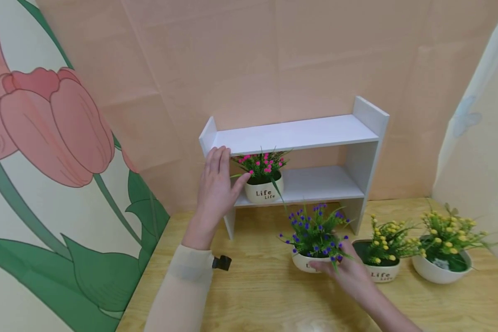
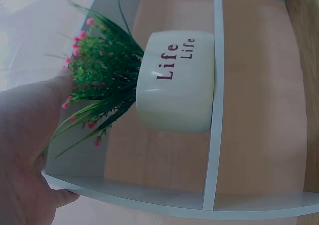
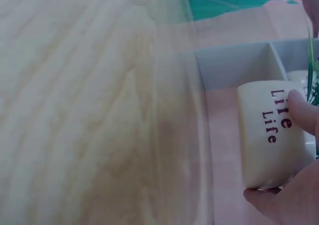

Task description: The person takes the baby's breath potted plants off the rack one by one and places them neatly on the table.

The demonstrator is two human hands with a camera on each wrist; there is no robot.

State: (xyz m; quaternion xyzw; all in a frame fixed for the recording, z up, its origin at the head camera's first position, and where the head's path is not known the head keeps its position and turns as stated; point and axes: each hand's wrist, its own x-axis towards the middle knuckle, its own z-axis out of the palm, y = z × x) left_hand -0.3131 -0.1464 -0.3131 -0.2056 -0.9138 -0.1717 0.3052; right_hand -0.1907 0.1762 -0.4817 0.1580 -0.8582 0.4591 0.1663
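Cream fabric sleeve (image 1: 180,286) is lying nearest, at 7 o'clock, while the right hand (image 1: 350,272) is grasping a glossy off-white pot of purple flowers (image 1: 315,235) at 5 o'clock.
The right hand's thumb is pressing its lettered front, the fingers are curling round its side, and the pot is hanging above the pale wood-grain desk (image 1: 253,295). The left hand (image 1: 216,193) is lying released, its fingers stretching toward 12 o'clock at the left front corner of a white board shelf (image 1: 290,133); its thumb is pointing toward 2 o'clock, beside an off-white "Life" pot of pink flowers (image 1: 263,180) standing on the middle board. Toward 3 o'clock from the grasped pot, an off-white "Life" pot of yellow flowers (image 1: 383,258) and a round white bowl of yellow flowers (image 1: 444,260) are sitting side by side.
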